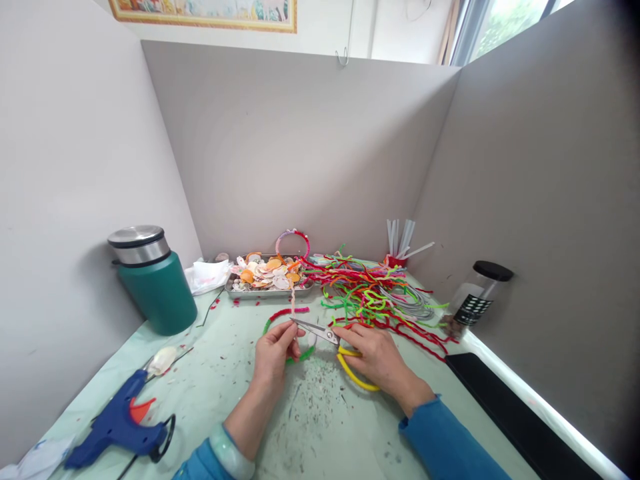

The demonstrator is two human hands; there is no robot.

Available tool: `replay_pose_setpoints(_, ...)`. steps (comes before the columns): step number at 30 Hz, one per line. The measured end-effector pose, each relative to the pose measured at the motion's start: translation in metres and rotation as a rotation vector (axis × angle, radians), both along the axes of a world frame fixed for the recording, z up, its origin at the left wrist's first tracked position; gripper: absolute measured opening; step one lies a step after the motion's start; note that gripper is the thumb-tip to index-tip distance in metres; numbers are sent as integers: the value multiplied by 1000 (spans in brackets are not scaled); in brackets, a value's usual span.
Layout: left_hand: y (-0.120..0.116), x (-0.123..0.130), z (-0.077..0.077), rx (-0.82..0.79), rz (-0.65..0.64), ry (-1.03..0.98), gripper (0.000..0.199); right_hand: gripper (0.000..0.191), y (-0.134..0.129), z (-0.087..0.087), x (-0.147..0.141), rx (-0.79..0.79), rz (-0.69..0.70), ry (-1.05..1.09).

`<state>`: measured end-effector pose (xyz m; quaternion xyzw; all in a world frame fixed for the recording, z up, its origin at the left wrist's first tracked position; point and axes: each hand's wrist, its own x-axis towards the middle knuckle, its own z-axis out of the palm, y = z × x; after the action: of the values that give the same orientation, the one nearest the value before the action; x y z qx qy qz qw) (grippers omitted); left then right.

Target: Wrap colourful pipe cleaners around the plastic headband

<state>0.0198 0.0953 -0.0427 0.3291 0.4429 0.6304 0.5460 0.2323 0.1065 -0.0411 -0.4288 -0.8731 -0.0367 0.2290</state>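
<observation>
My left hand (274, 350) is closed, thumb and fingers pinching a pale pink pipe cleaner (293, 300) that stands up above the fingertips. In my right hand (375, 357) is a pair of scissors (320, 330) with yellow handles. Their blades point left and reach the pink strand just at my left fingertips; I cannot tell whether they are parted around it. Behind and below my left hand a red and green pipe cleaner ring (273, 320) lies on the table, partly hidden by the fingers.
A metal tray (270, 293) of shells and buttons, a pink-red ring (309, 247) and piled pipe cleaners (370, 290) sit at the back. Left are a green bottle (160, 293) and a blue glue gun (117, 423); right, a black-lidded jar (475, 300) and a black slab (515, 413). Grey panels (300, 147) surround the table.
</observation>
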Motion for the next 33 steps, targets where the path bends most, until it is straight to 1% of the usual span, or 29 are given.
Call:
replay_pose_setpoints(4, 0, -1, 1, 3, 18, 11, 40, 41, 0, 1, -1, -22, 2, 57)
replay_pose_setpoints(6, 1, -1, 0, 6, 19, 15, 41, 39, 1, 0, -1, -31, -50, 98)
replay_pose_setpoints(9, 1, -2, -1, 17, 9, 14, 40, 36, 5, -3, 2, -44, -236, 116)
replay_pose_setpoints(12, 0, -1, 0, 43, -7, 15, 38, 37, 9, -7, 8, -72, -430, 38)
replay_pose_setpoints(14, 0, 1, 2, 58, -22, 33, 37, 38, 10, -7, 10, -68, -514, 12)
replay_pose_setpoints(16, -1, 2, 4, 63, -39, 69, 36, 33, 10, -4, 11, -26, -543, 51)
replay_pose_setpoints(17, -1, 3, 5, 63, -51, 96, 36, 28, 9, -1, 10, -4, -531, 99)
replay_pose_setpoints(18, -2, 5, 5, 63, -68, 128, 36, 24, 8, 2, 7, 1, -488, 165)
replay_pose_setpoints(19, -3, 6, 6, 65, -93, 168, 36, 23, 6, 5, 4, -23, -423, 254)
replay_pose_setpoints(20, -4, 7, 6, 71, -129, 217, 36, 24, 4, 7, -1, -91, -325, 360)
replay_pose_setpoints(22, -7, 11, 4, 91, -224, 336, 35, 28, -1, 10, -13, -342, -106, 606)
replay_pose_setpoints(23, -9, 13, 3, 105, -279, 405, 34, 29, -3, 10, -19, -483, -39, 728)
replay_pose_setpoints(24, -11, 16, 2, 120, -320, 468, 33, 32, -5, 9, -25, -615, 0, 845)
replay_pose_setpoints(25, -14, 18, 1, 128, -373, 525, 31, 33, -6, 7, -30, -713, 25, 952)
replay_pose_setpoints(26, -16, 20, 0, 138, -405, 578, 30, 33, -7, 5, -34, -758, 27, 1046)
replay_pose_setpoints(29, -23, 24, 2, 140, -472, 684, 28, 32, -6, -1, -39, -812, -1, 1260)
replay_pose_setpoints(33, -25, 25, 7, 97, -503, 694, 28, 29, 1, -4, -33, -832, -13, 1498)
